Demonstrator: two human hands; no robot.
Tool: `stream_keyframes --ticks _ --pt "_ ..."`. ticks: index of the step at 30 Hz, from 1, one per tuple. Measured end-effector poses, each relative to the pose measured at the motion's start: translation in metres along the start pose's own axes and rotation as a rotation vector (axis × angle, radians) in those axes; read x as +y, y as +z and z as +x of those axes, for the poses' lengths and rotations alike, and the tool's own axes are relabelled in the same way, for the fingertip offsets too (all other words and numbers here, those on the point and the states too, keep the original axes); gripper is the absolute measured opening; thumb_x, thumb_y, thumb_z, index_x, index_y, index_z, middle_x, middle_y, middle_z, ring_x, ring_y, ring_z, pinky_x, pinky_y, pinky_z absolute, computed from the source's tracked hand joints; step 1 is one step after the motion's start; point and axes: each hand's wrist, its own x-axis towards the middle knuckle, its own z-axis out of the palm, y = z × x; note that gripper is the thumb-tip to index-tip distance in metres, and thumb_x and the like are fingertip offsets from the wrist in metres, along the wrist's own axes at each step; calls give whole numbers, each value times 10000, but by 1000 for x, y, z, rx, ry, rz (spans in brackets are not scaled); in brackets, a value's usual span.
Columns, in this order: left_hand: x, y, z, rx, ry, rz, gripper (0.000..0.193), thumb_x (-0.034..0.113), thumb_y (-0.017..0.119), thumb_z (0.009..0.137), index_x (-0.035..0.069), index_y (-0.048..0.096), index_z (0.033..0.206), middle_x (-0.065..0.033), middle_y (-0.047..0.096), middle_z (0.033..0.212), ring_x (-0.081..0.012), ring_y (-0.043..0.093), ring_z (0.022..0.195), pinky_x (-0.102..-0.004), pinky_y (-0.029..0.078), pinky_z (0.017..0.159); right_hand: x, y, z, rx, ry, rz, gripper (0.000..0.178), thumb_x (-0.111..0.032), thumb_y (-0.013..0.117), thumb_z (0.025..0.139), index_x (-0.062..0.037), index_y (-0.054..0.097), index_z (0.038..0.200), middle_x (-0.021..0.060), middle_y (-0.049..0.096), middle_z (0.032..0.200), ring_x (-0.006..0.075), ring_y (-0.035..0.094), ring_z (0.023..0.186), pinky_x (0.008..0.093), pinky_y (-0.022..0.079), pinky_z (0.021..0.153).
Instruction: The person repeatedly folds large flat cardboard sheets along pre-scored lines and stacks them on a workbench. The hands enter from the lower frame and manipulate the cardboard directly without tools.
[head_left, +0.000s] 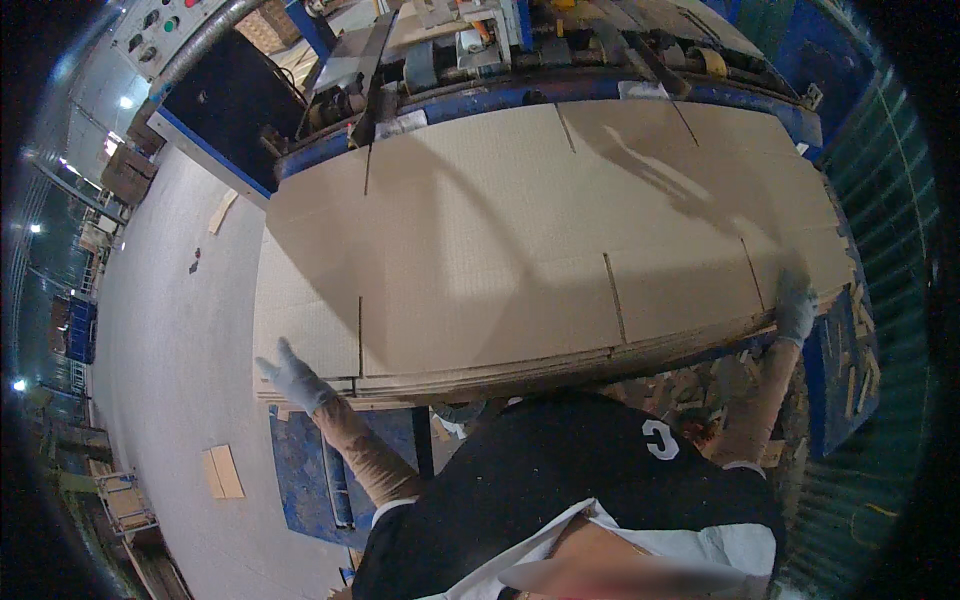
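A stack of flat brown cardboard sheets (490, 250) with cut slots lies in front of me. My left hand (294, 380), in a pale grey glove, is at the near left corner of the stack. Its fingers are spread, and nothing shows in its grasp. At the near right edge my right hand (796, 310), gloved too, touches the cardboard with its fingers stretched forward over the top sheet. Its fingertips are dark and somewhat blurred. Shadows fall across the top sheet.
Behind the stack runs a blue machine (450, 100) with rollers and belts. A control panel (165, 30) with buttons stands at the upper left. Cardboard scraps (660, 395) lie below the near edge. Green corrugated sheeting (900, 270) borders the right; two cardboard pieces (223, 472) lie on the floor (170, 350).
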Motion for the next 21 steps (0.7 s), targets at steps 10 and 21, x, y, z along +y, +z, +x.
stream_keyframes --ticks 10,21 --pt "53 -44 54 5 239 -1036 378 121 520 912 -49 517 1250 -183 553 1211 -324 525 1137 -426 403 1029 12 -54 57 487 648 1725 470 -161 566 923 -11 429 1347 147 572 1223 289 575 1065 392 456 935" --pt "49 -61 -19 -600 90 -680 303 81 557 891 -13 588 1177 -104 592 1142 -185 576 989 -352 494 877 -8 -258 -87 284 460 1559 325 -76 558 907 4 560 1222 81 619 1178 235 546 1126 339 438 962"
